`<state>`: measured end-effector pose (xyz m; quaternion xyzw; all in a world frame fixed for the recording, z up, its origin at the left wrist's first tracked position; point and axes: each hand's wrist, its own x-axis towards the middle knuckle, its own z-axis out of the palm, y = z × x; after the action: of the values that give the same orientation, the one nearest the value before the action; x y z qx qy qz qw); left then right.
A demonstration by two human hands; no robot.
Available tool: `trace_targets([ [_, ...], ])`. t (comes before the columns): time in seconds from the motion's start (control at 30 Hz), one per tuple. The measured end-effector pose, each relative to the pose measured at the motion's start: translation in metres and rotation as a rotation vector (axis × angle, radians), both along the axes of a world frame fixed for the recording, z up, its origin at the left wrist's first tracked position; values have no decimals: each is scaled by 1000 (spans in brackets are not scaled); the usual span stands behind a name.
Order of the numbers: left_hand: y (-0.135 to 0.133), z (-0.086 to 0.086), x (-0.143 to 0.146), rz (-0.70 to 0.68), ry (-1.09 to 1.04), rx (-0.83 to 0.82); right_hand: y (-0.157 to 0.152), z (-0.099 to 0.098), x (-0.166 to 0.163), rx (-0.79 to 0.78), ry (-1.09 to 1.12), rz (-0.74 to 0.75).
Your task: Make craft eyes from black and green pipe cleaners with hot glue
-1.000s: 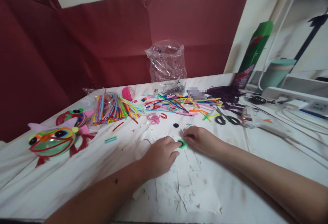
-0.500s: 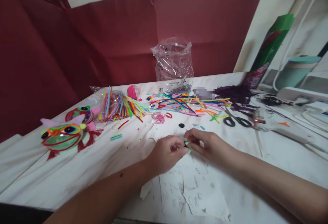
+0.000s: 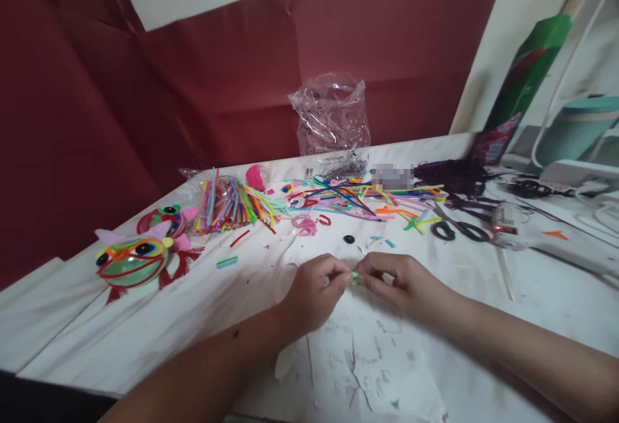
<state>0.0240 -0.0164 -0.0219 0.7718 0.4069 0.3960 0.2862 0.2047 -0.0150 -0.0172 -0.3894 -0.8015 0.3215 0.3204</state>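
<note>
My left hand [image 3: 316, 287] and my right hand [image 3: 399, 281] meet at the middle of the white table [image 3: 145, 333]. Both pinch a small green piece [image 3: 355, 276] between their fingertips, a little above the table. Most of the piece is hidden by the fingers. A small black round bit [image 3: 349, 239] lies just beyond the hands. Torn white paper [image 3: 367, 365] lies under my wrists.
Colourful pipe cleaners [image 3: 338, 197] spread across the back, with a bundle [image 3: 227, 204] at left. Two fish-like craft figures [image 3: 133, 258] sit far left. Scissors [image 3: 457, 229], a glue gun [image 3: 532, 233], purple yarn [image 3: 449, 175] and a clear plastic bag [image 3: 331, 117] stand behind.
Both hands lifted the green piece off the table and now pinch it together. The view has shifted slightly, so everything sits a bit further right.
</note>
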Motion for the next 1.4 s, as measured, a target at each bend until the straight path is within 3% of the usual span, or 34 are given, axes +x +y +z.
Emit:
trace_targets([
  [0.17,-1,6,-4,-84,14,-46,2,-6,-1,-221,120,86],
  [0.37,2,4,-3,10,-73,-233,8,-9,-3,-425,269,-2],
  [0.67,0,4,0,49,-67,-251,7,0,-2,-399,215,-12],
  [1.0,1,2,3,-29,-119,-336,10,-4,-4,-427,312,-97],
  [1.17,-1,1,5,-38,-111,-366,8,-8,-7,-429,320,-65],
  [1.4,-4,7,5,-1,-74,-358,3,-7,-9,-208,255,-26],
])
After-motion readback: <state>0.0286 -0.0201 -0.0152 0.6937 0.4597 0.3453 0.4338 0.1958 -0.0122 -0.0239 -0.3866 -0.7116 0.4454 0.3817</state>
